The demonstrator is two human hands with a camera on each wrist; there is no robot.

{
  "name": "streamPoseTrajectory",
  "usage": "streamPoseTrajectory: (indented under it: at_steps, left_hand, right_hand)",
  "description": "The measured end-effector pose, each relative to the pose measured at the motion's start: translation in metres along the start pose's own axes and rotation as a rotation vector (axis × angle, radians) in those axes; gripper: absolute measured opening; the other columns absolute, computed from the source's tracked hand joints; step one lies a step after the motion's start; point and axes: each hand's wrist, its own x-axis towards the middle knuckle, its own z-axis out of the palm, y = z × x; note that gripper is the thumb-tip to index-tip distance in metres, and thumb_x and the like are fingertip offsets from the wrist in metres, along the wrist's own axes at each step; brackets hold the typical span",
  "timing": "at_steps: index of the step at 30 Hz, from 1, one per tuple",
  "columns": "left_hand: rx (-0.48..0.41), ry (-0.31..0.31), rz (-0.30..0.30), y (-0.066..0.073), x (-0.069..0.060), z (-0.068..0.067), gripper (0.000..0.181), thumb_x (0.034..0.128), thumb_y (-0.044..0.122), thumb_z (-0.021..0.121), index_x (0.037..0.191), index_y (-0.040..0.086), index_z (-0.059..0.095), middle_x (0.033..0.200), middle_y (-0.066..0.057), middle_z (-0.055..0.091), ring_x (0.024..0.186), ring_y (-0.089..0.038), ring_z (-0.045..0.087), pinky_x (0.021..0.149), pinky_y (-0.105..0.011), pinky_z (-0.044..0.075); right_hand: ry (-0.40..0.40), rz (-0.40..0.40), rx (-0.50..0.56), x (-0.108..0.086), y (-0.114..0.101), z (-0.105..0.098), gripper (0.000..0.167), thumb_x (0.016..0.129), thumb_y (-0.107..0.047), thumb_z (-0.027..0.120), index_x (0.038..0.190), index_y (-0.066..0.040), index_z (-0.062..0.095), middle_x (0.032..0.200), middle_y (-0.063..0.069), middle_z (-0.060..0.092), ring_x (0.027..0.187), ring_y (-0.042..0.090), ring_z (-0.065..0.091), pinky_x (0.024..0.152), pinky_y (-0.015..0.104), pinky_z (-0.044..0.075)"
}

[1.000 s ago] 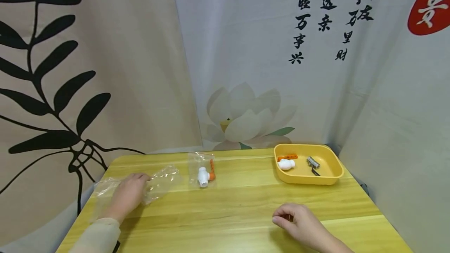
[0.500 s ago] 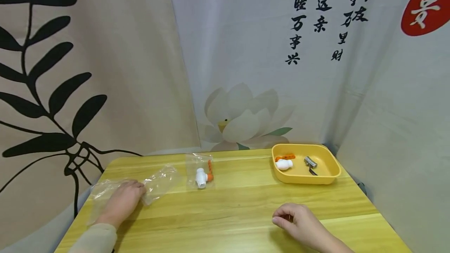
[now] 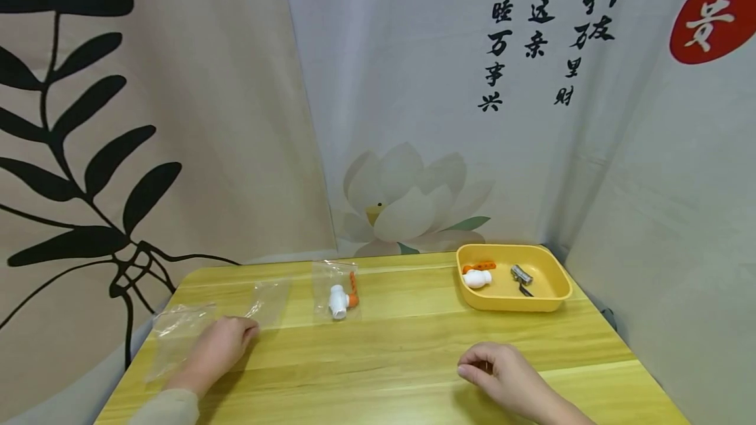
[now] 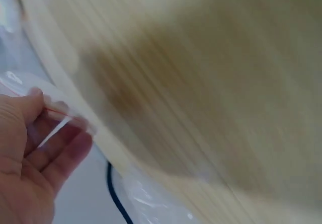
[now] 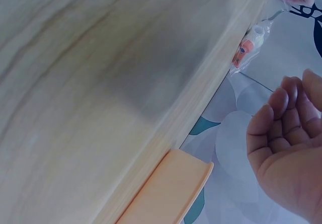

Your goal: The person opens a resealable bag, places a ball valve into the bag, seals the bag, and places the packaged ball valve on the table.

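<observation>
Over the left part of the table, my left hand (image 3: 221, 349) pinches a clear plastic zip bag (image 3: 272, 300) by its edge; the left wrist view shows the bag's film (image 4: 25, 83) with a red line between thumb and fingers. Another clear bag (image 3: 177, 340) lies flat beside that wrist. Farther right lies a zip bag (image 3: 321, 281) containing a white valve-like pipe fitting (image 3: 338, 302) with an orange lever (image 3: 353, 290). My right hand (image 3: 502, 379) stays above the table's front right, fingers loosely curled and holding nothing; the right wrist view shows its palm bare (image 5: 289, 153).
A yellow tray (image 3: 514, 305) stands at the back right of the wooden table (image 3: 378, 359). In it lie a white part (image 3: 477, 279), an orange piece (image 3: 484, 265), a metal cylinder (image 3: 522, 273) and a small dark piece (image 3: 525, 290). Printed curtains (image 3: 236, 117) hang behind the table.
My left hand has moved slightly right and toward me. The bag it pinches now hangs straighter and stands apart from the other bag. The right hand has not moved.
</observation>
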Motion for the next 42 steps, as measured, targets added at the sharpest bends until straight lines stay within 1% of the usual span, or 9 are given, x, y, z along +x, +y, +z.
streamPoseTrajectory:
  at_steps: [3,6,11,16,20,24,27,37,42]
  left_hand:
    - [-0.099,-0.005,-0.054,0.013,-0.003,-0.004,0.014,0.1010,0.013,0.073,0.107,0.005,0.082,0.102,-0.012,0.083,0.095,-0.030,0.079,0.083,-0.051,0.065]
    - [-0.240,-0.026,-0.152,0.024,-0.005,-0.007,0.020,0.1036,0.016,0.070,0.113,0.002,0.081,0.093,-0.010,0.082,0.085,-0.024,0.076,0.073,-0.041,0.063]
    - [-0.683,-0.054,-0.405,0.046,-0.015,-0.010,0.024,0.1059,0.015,0.067,0.113,-0.005,0.077,0.072,-0.006,0.072,0.064,-0.017,0.069,0.056,-0.029,0.060]
    - [-0.981,-0.041,-0.505,0.068,-0.027,-0.008,0.034,0.1066,0.015,0.067,0.120,-0.016,0.070,0.081,-0.012,0.078,0.068,-0.023,0.078,0.063,-0.035,0.067]
    - [-1.188,-0.103,-0.519,0.084,-0.037,-0.007,0.046,0.1095,0.018,0.063,0.136,-0.020,0.058,0.088,-0.014,0.080,0.075,-0.022,0.080,0.073,-0.037,0.068]
    - [-1.324,-0.168,-0.456,0.101,-0.042,-0.010,0.051,0.1108,0.020,0.061,0.139,-0.021,0.054,0.095,-0.011,0.081,0.081,-0.019,0.081,0.080,-0.037,0.068]
    - [-1.389,-0.181,-0.417,0.114,-0.044,-0.013,0.048,0.1111,0.018,0.060,0.138,-0.022,0.054,0.100,-0.010,0.080,0.086,-0.017,0.081,0.083,-0.037,0.067]
    - [-1.446,-0.022,-0.449,0.168,-0.044,-0.026,0.035,0.1059,0.017,0.069,0.121,-0.014,0.070,0.094,-0.007,0.080,0.082,-0.016,0.081,0.078,-0.036,0.068]
    - [-1.480,-0.007,-0.412,0.191,-0.043,-0.023,0.036,0.1028,0.021,0.074,0.117,-0.012,0.072,0.091,-0.006,0.080,0.080,-0.016,0.081,0.077,-0.037,0.068]
  right_hand:
    - [-0.005,0.004,0.006,0.000,0.000,-0.001,0.012,0.104,-0.028,0.072,0.097,-0.020,0.078,0.089,-0.017,0.073,0.074,-0.007,0.057,0.062,0.021,0.051]
    - [-0.012,0.017,0.012,0.001,0.000,-0.002,0.012,0.104,-0.027,0.072,0.097,-0.020,0.079,0.089,-0.017,0.073,0.074,-0.006,0.058,0.062,0.021,0.052]
    - [-0.011,0.009,0.018,0.000,0.001,-0.002,0.012,0.104,-0.027,0.072,0.097,-0.019,0.079,0.088,-0.017,0.073,0.073,-0.006,0.057,0.061,0.021,0.052]
    - [-0.003,-0.017,0.029,0.001,0.001,-0.001,0.012,0.104,-0.026,0.072,0.097,-0.019,0.078,0.087,-0.015,0.073,0.072,-0.007,0.056,0.060,0.021,0.051]
    - [-0.004,-0.013,0.027,0.002,0.000,0.000,0.014,0.104,-0.030,0.072,0.097,-0.020,0.078,0.088,-0.015,0.073,0.073,-0.007,0.056,0.061,0.021,0.051]
    - [-0.006,0.013,0.040,0.004,-0.002,0.000,0.015,0.104,-0.031,0.071,0.098,-0.020,0.079,0.090,-0.015,0.074,0.075,-0.006,0.058,0.062,0.021,0.052]
    - [0.003,0.014,0.050,0.007,-0.005,0.000,0.014,0.104,-0.031,0.071,0.099,-0.020,0.079,0.091,-0.013,0.074,0.076,-0.005,0.059,0.063,0.021,0.053]
    - [0.089,-0.029,0.065,0.020,-0.023,0.009,0.008,0.104,-0.032,0.072,0.100,-0.028,0.078,0.091,-0.015,0.074,0.074,-0.003,0.060,0.062,0.023,0.055]
    - [0.112,-0.020,0.122,0.030,-0.042,0.014,0.007,0.104,-0.032,0.072,0.102,-0.029,0.077,0.093,-0.013,0.076,0.076,0.001,0.062,0.064,0.025,0.056]
